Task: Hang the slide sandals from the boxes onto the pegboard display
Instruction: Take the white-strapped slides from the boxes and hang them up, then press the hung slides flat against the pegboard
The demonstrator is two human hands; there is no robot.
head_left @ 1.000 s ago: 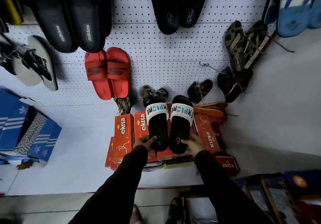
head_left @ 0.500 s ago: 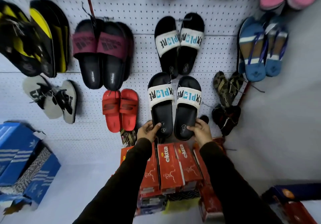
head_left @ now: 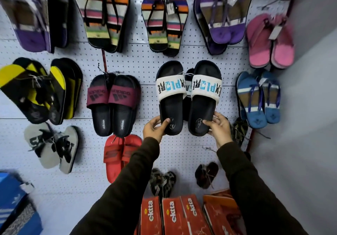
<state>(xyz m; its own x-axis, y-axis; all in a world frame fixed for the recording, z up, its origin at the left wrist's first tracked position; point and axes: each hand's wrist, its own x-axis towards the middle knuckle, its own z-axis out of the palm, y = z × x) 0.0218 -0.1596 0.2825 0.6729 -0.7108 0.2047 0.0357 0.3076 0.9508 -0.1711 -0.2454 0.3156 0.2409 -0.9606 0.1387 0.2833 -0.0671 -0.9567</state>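
I hold a pair of black slide sandals with white straps lettered in black and blue, raised against the white pegboard (head_left: 145,65). My left hand (head_left: 154,128) grips the heel of the left slide (head_left: 170,96). My right hand (head_left: 218,128) grips the heel of the right slide (head_left: 204,96). A string tie joins the two straps. Behind them, between the two slides, part of another matching pair (head_left: 187,89) shows on the board. Orange shoe boxes (head_left: 171,214) stand below, between my sleeves.
Many pairs hang around: maroon-strapped black slides (head_left: 114,103) to the left, red slides (head_left: 118,154) below them, blue flip-flops (head_left: 259,98) to the right, striped (head_left: 164,21) and purple (head_left: 222,16) pairs above. Blue boxes (head_left: 12,203) sit at lower left. A grey wall (head_left: 310,125) closes the right side.
Both hands have lifted the pair from above the orange boxes up the pegboard, to the height of the matching pair hanging there. The view has tilted upward with them.
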